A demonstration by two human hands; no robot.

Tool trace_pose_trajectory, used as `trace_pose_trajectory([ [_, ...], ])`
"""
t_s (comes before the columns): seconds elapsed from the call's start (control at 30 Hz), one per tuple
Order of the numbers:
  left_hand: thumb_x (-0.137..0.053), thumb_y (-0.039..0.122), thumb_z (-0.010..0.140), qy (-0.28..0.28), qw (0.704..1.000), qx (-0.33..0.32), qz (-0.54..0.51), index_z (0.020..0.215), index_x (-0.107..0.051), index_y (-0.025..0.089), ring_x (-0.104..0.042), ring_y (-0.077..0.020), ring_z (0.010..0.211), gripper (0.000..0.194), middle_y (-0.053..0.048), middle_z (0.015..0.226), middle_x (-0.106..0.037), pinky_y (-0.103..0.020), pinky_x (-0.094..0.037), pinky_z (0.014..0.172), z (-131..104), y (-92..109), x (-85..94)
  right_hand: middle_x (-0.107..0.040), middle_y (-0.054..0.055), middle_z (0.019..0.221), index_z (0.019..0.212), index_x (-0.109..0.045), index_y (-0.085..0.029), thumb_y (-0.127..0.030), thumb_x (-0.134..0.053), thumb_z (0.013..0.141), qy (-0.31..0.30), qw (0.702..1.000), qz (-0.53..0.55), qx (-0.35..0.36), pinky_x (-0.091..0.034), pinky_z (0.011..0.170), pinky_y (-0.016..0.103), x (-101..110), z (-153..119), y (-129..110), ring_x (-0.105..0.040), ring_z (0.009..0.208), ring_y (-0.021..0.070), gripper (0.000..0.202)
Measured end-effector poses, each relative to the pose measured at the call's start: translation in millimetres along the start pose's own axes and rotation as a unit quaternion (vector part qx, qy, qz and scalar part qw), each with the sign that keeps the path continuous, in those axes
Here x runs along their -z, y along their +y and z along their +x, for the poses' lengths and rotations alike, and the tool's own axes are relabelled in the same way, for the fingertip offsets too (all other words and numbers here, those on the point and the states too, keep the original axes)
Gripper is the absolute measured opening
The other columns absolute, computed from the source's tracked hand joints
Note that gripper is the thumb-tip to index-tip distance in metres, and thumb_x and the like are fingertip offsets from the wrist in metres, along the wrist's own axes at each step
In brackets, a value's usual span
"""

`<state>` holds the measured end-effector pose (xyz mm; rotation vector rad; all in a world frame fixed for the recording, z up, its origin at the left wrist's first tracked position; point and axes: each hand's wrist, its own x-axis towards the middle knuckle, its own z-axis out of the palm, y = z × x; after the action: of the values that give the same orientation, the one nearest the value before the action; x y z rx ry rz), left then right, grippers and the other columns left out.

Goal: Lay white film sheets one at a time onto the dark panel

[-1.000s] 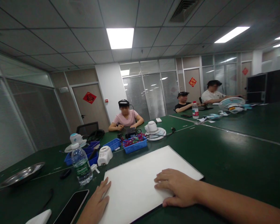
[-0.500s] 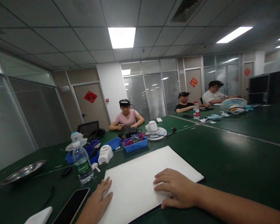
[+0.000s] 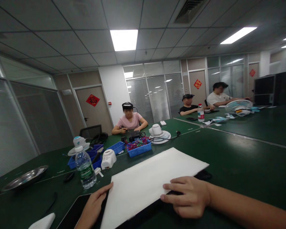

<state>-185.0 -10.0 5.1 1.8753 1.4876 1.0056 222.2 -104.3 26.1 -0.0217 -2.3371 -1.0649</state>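
White panel over the tabletop: left fingers grip its left edge, right fingers its near edge, presumably steadying its broad span from two sides; contact beneath is hidden.

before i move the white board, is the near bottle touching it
Apart: the head view shows green table between the near bottle and white board.

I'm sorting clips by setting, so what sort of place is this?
Probably an office meeting room used as a workspace: glass partitions with blinds line it, and a big green table bears a blue tray of wires and white fan parts.
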Motion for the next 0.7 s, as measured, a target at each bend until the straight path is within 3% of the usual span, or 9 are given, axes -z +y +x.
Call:
trace_pose_trajectory([
  [0.1, -0.067, 0.029, 0.066, -0.041, 0.999, -0.010, 0.009, 0.116, -0.074, 0.023, -0.053, -0.0310, 0.135, 0.050, -0.004, 0.136, -0.065, -0.051, -0.028, 0.121, -4, 6, -0.1, -0.065, 0.010, 0.131, 0.073, -0.065, -0.019, -0.017, -0.065, 0.077, 0.011, 1.000, -0.024, -0.005, -0.060, 0.077, 0.036, 6, -6, 9, -0.065, 0.113, 0.0312, 0.004],
  [0.23, -0.080, 0.045, 0.063, -0.034, 0.997, -0.064, 0.041, 0.125, -0.069, 0.022, -0.045, -0.0346, 0.141, 0.067, -0.011, 0.147, -0.056, -0.055, -0.028, 0.121, -13, 14, -3.8, -0.063, 0.011, 0.135, 0.081, -0.067, -0.018, -0.015, -0.065, 0.080, 0.001, 0.999, -0.044, -0.031, -0.059, 0.087, 0.040, 11, -9, 16, -0.062, 0.120, 0.0317, 0.003],
  [0.33, -0.078, 0.048, 0.067, -0.028, 0.991, -0.116, 0.059, 0.126, -0.068, 0.026, -0.033, -0.0334, 0.148, 0.064, -0.009, 0.151, -0.052, -0.056, -0.025, 0.122, -17, 16, -5.0, -0.063, 0.014, 0.134, 0.092, -0.068, -0.016, -0.014, -0.064, 0.085, -0.010, 0.997, -0.037, -0.073, -0.058, 0.091, 0.043, 10, -16, 19, -0.059, 0.124, 0.0304, 0.009],
  [0.53, -0.064, 0.024, 0.077, -0.065, 0.992, -0.087, 0.060, 0.130, -0.064, 0.027, -0.044, -0.0294, 0.143, 0.054, -0.006, 0.147, -0.055, -0.055, -0.023, 0.123, -18, 17, -3.4, -0.071, 0.015, 0.109, 0.108, -0.065, -0.010, -0.014, -0.059, 0.090, -0.002, 0.993, 0.031, -0.117, -0.056, 0.089, 0.044, -2, -21, 18, -0.064, 0.109, 0.0253, 0.020],
  [0.63, -0.056, 0.011, 0.072, -0.062, 0.993, -0.085, 0.061, 0.128, -0.065, 0.029, -0.044, -0.0268, 0.143, 0.060, -0.003, 0.146, -0.057, -0.055, -0.021, 0.124, -22, 19, -1.0, -0.070, 0.011, 0.094, 0.108, -0.064, -0.009, -0.020, -0.066, 0.088, -0.004, 0.989, 0.043, -0.144, -0.057, 0.083, 0.042, -9, -17, 14, -0.065, 0.093, 0.0227, 0.023],
  [0.7, -0.052, 0.005, 0.067, -0.058, 0.993, -0.085, 0.064, 0.128, -0.066, 0.029, -0.044, -0.0250, 0.143, 0.066, -0.001, 0.145, -0.057, -0.053, -0.020, 0.125, -24, 20, 0.3, -0.069, 0.010, 0.093, 0.110, -0.064, -0.010, -0.017, -0.067, 0.087, -0.018, 0.987, 0.026, -0.160, -0.056, 0.079, 0.038, -11, -15, 10, -0.065, 0.089, 0.0213, 0.024],
])
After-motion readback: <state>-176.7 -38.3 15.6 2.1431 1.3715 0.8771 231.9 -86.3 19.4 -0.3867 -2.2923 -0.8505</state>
